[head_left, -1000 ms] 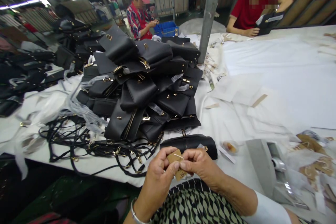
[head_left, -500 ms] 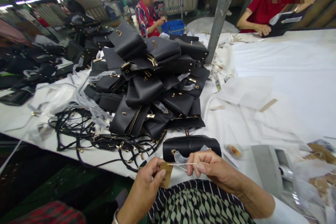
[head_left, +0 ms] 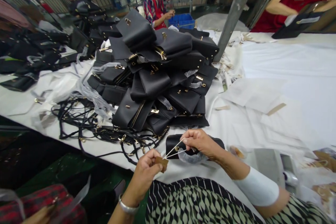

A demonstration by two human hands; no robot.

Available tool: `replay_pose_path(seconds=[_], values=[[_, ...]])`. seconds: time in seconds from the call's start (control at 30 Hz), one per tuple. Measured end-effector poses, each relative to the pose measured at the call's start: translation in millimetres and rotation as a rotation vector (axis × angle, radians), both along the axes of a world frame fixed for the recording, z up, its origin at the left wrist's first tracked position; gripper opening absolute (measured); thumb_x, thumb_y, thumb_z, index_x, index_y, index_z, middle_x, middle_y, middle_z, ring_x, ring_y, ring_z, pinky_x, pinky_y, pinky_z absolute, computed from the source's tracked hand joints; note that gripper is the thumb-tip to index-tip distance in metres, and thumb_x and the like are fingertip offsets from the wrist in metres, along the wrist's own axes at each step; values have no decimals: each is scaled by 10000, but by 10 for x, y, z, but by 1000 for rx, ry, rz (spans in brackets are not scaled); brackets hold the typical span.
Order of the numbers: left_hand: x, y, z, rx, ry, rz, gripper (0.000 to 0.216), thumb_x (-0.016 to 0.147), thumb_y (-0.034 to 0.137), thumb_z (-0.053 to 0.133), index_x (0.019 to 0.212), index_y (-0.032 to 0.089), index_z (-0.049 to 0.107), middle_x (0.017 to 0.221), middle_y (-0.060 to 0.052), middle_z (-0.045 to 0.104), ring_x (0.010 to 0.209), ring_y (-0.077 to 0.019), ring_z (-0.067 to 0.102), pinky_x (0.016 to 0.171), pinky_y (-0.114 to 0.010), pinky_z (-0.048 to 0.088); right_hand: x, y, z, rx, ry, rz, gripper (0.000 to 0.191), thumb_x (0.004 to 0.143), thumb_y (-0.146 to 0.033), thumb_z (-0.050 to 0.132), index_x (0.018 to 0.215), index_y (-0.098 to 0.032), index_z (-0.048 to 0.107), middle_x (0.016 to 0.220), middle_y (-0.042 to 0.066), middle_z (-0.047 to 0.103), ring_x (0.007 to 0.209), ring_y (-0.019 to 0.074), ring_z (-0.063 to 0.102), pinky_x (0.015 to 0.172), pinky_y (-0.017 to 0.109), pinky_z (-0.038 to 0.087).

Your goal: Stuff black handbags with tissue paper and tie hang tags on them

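Observation:
My left hand pinches a small brown paper hang tag between thumb and fingers. From the tag a white string runs up in two strands to my right hand, whose fingertips are closed on its looped end. Behind the string lies a black handbag at the table's near side, partly hidden by my right hand and forearm. Its handle, wrapped in clear plastic, arches toward me. My right hand is over the bag; whether it touches it I cannot tell.
A heap of black handbags rises beyond my hands. Tangled black straps with gold clips lie left. A grey device and more brown tags are at right. Two people work across the table, near a metal post.
My right hand has moved up and forward over the handbag, spreading the string into a loop. The tag tilted in my left hand. A hand with plastic now shows at lower left.

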State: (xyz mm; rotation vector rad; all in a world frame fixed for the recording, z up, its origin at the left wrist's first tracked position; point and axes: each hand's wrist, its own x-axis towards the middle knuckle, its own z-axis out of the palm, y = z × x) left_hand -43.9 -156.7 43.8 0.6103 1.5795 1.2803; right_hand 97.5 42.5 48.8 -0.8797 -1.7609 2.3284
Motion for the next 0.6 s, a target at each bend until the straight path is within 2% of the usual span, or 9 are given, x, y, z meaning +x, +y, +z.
replay_pose_path(seconds=[0.07,0.13,0.27,0.37,0.43,0.53,0.6], values=[[6,32,-57,7,-63,95,53,742,154,521,768,174,479,671,22,542,632,-116,476,618,-236,386,-59,35,-81,30,-67,59,264,730,-364,648,822,-118,622,577,-1,616,445,66,415,457,200,268],[33,67,-107,-3,-85,127,73,735,177,545,790,167,500,663,26,532,599,-105,453,582,-224,371,-93,63,-154,107,-98,51,206,743,-315,604,844,-138,574,587,-7,623,448,78,445,453,198,295],[136,69,-215,-36,-119,-2,205,773,321,627,798,150,518,663,9,548,585,-105,455,564,-225,359,-54,117,-278,404,-216,19,194,729,-197,569,885,-196,454,570,-49,607,452,101,483,463,202,329],[224,16,-293,-72,-70,11,265,797,394,616,752,152,516,655,-1,557,599,-119,473,581,-237,372,31,162,-302,563,-283,70,156,727,-171,571,812,-205,445,549,-62,572,475,106,495,492,206,336],[279,-8,-322,-118,17,51,278,791,407,615,717,148,545,637,-1,553,601,-124,472,585,-238,372,73,187,-264,656,-310,174,116,701,-161,593,736,-195,488,546,-58,551,499,103,488,500,207,314],[372,6,-330,-169,156,65,281,757,407,638,669,140,620,621,-7,562,598,-128,469,578,-235,368,78,209,-159,837,-308,411,65,658,-143,604,700,-192,602,608,-40,598,564,107,506,526,217,281],[446,49,-327,-170,123,68,267,732,401,651,685,138,653,638,-19,597,597,-131,494,571,-233,382,50,208,-91,964,-277,557,105,664,-145,587,714,-210,651,661,-31,645,616,119,536,542,231,261]])
